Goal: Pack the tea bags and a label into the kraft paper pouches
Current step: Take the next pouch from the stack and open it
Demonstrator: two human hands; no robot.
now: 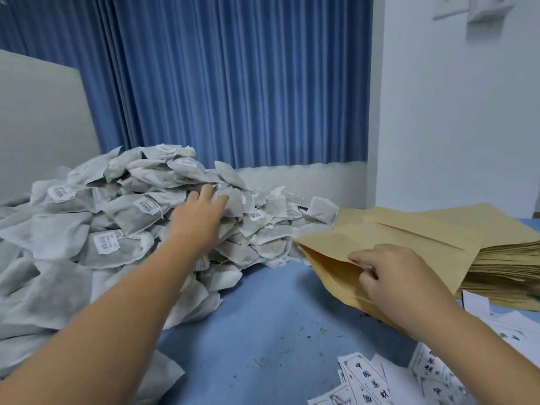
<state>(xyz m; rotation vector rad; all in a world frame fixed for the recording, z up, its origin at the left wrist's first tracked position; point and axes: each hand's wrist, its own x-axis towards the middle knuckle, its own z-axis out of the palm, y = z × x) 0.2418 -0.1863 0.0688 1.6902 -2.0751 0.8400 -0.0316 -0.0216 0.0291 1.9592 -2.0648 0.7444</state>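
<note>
A big heap of white tea bags (96, 229) with small printed tags covers the left half of the blue table. My left hand (201, 214) reaches over the heap, its fingers spread and touching bags near the top right of the pile. My right hand (391, 276) pinches the upper lip of a kraft paper pouch (330, 255) and holds its mouth open toward the heap. A stack of flat kraft pouches (502, 267) lies just behind it on the right. Printed paper labels (368, 381) lie scattered at the lower right.
The blue table (277, 317) shows bare surface with small crumbs between the heap and the labels. A blue curtain (233, 83) hangs behind, a white wall (453, 112) stands on the right, and a pale board (41, 127) leans at the back left.
</note>
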